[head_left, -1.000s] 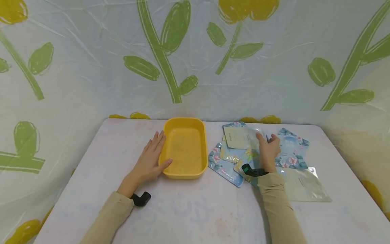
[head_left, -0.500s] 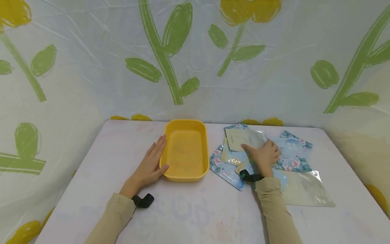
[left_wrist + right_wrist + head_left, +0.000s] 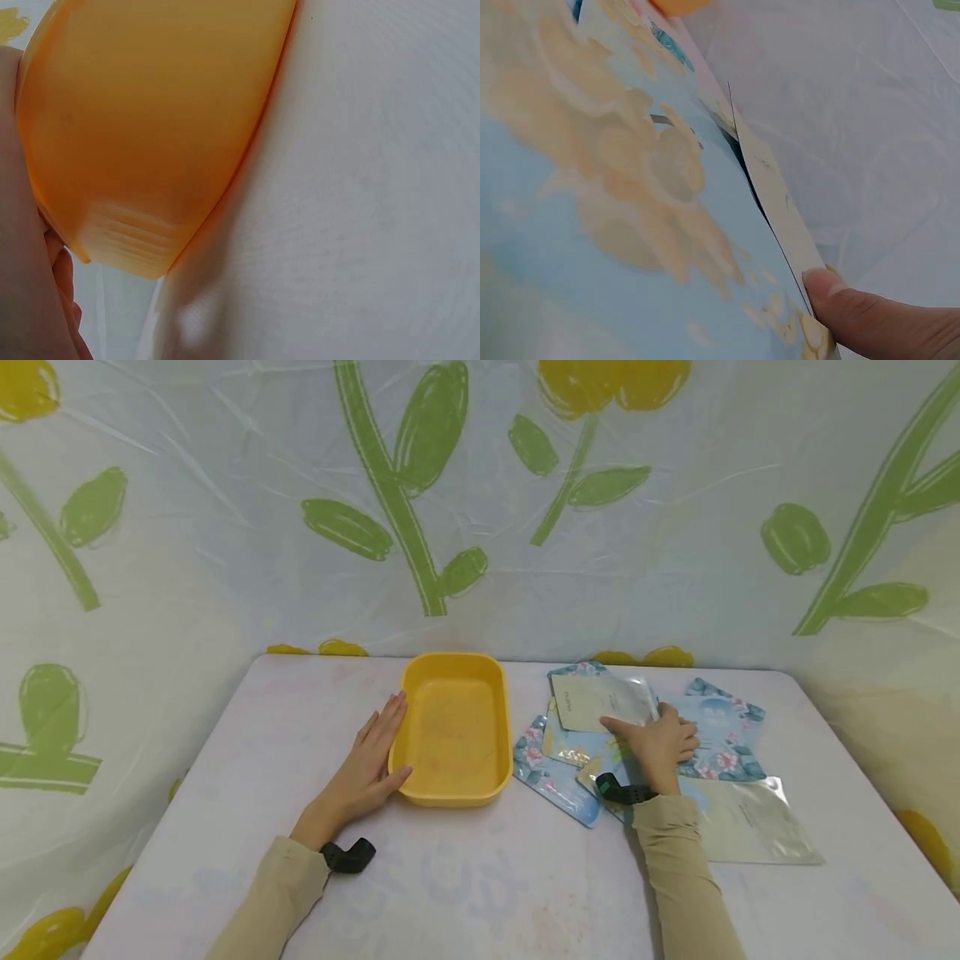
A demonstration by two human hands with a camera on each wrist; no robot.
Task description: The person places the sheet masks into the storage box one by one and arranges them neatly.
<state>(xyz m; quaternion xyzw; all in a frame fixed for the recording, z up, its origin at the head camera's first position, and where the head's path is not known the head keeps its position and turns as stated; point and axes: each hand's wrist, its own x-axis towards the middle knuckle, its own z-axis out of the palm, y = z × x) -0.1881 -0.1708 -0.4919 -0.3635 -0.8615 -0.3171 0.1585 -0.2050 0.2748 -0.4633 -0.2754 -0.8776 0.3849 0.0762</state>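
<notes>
In the head view my left hand (image 3: 362,781) rests against the left side of a yellow plastic basin (image 3: 450,727), fingers extended along its rim and thumb at the near-left corner. The left wrist view shows the basin's outer wall (image 3: 150,112) close up. My right hand (image 3: 656,745) lies over a spread of flat sheet-mask packets, its fingers spread. Its thumb (image 3: 855,307) touches the edge of a cream packet (image 3: 592,702). Under and around that hand are blue floral packets (image 3: 723,747) and yellow-patterned blue ones (image 3: 573,743). The right fingertips' undersides are hidden.
A larger cream packet (image 3: 757,827) with a shiny end lies at the near right of the pile. Another blue floral packet (image 3: 555,781) lies between pile and basin. The white table (image 3: 450,893) backs onto a hanging cloth (image 3: 247,527) printed with plants.
My right hand has come down onto the packets, its fingers spreading from a looser curl and its thumb swinging left to the cream packet. The left hand stays at the basin.
</notes>
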